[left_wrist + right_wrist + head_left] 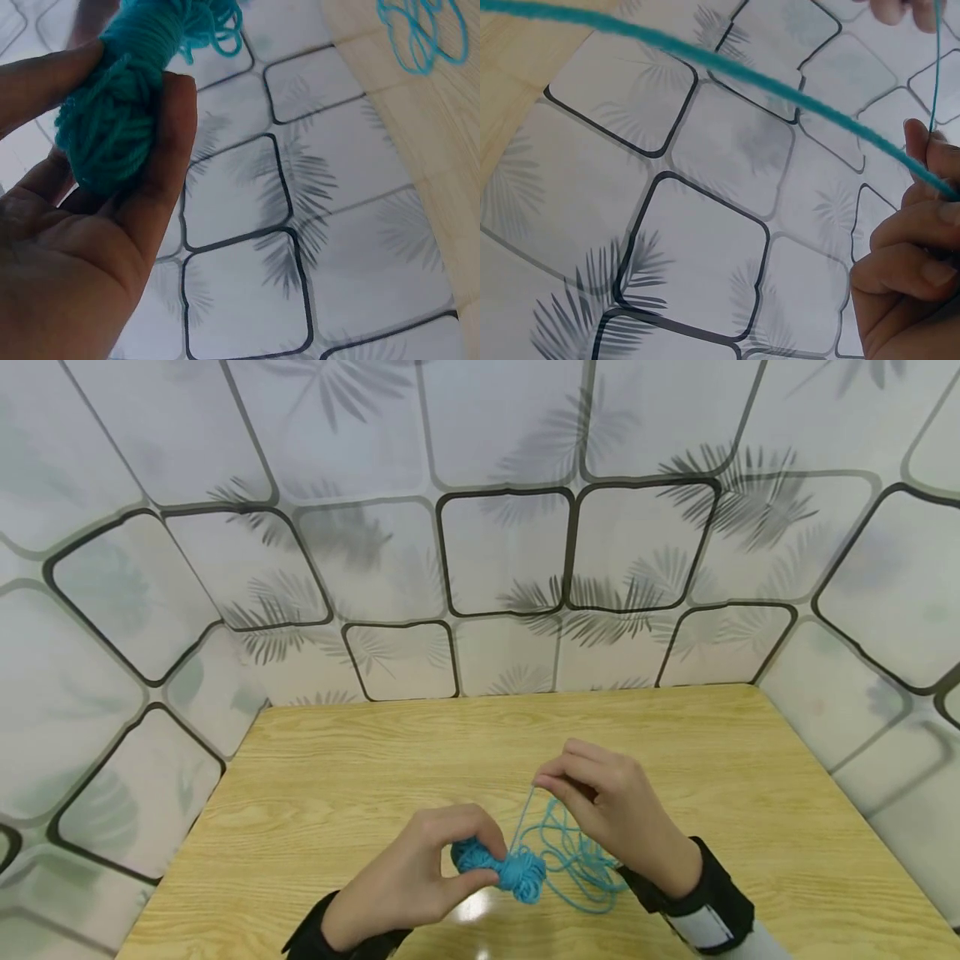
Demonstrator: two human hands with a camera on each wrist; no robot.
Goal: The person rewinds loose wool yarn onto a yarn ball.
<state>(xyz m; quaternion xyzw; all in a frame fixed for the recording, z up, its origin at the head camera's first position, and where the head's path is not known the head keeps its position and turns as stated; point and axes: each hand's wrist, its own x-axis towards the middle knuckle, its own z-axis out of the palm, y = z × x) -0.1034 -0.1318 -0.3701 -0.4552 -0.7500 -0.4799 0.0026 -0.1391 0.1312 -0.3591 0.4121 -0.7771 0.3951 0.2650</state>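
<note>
A small skein of blue yarn [522, 874], wrapped round its middle, is gripped between the thumb and fingers of my left hand [431, 868]. The left wrist view shows the skein [112, 124] close up, its looped end lying against the palm. From the skein a strand rises to my right hand [607, 802], which pinches it between thumb and fingertips, up and to the right of the skein. In the right wrist view the curled fingers [907, 262] hold the yarn strand [780, 94], which crosses the view diagonally.
Loose loops of blue yarn [581, 864] lie on the wooden table [337, 768] beneath and beside the right hand. Patterned white panels [510, 552] with leaf prints and dark outlines stand round the table's back and sides. Both wrists wear black bands.
</note>
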